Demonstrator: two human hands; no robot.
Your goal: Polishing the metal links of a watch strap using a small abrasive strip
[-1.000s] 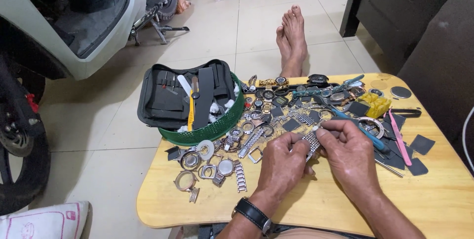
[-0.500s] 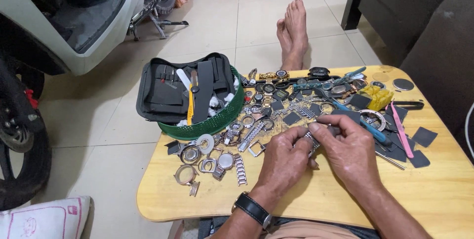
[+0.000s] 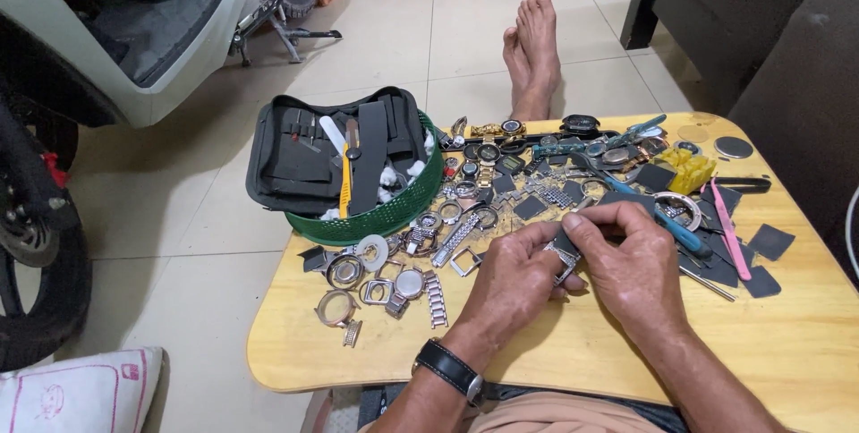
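Head camera, looking down — close, table [image 3: 555, 352]

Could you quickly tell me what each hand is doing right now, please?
Left hand: fingers closed on one end of a metal watch band.
Right hand: fingers closed, pinching the same watch band from above.

My left hand [image 3: 510, 281] and right hand [image 3: 631, 263] meet over the middle of the table [image 3: 805, 343], pinching a watch band [image 3: 564, 258] between them. Left of my left hand lie watch cases [image 3: 371, 281] and a band piece [image 3: 436, 285]. Behind those sits a basket [image 3: 376, 218] at the table's far left edge, with a tool pouch [image 3: 313, 151] in it. Behind my hands lies a heap of watches [image 3: 501, 160]. Right of my right hand lie pliers [image 3: 662, 218] and tweezers [image 3: 732, 232]. My feet [image 3: 532, 48] rest on the floor beyond the table.
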